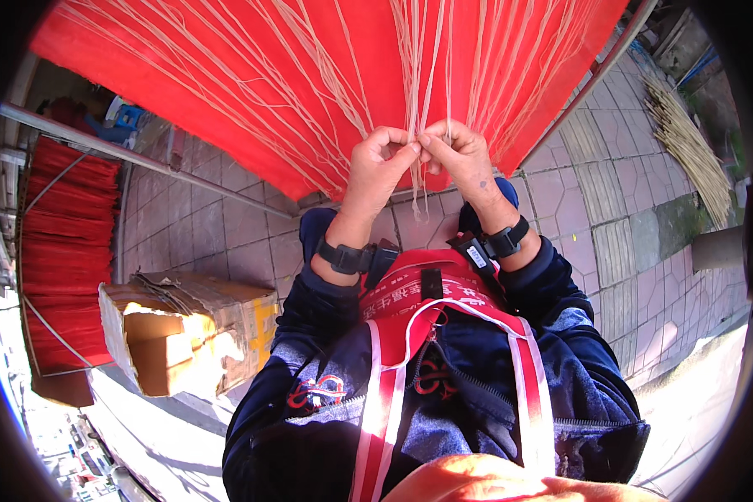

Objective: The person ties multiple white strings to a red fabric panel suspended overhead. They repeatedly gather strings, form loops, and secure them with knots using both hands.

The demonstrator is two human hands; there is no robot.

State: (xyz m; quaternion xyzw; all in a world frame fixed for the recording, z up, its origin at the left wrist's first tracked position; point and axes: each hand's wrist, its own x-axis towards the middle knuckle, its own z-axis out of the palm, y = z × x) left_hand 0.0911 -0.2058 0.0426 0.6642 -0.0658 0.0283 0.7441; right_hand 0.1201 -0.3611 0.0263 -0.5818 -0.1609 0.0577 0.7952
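Head view: left hand (378,167) and right hand (458,157) are raised side by side, fingertips meeting, each pinched shut on thin pale straw-coloured strings (417,100). These strings run in many fine, taut lines down across a broad red sheet (251,92) and gather into a bundle between both hands, loose ends hanging just below. An open brown cardboard box (188,330) sits on grey paving (611,217) at lower left.

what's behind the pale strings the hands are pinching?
Behind the pale strings is the red sheet. Left hand and right hand pinch the strands together, covering that stretch of them. Below the sheet's edge, paving tiles show.
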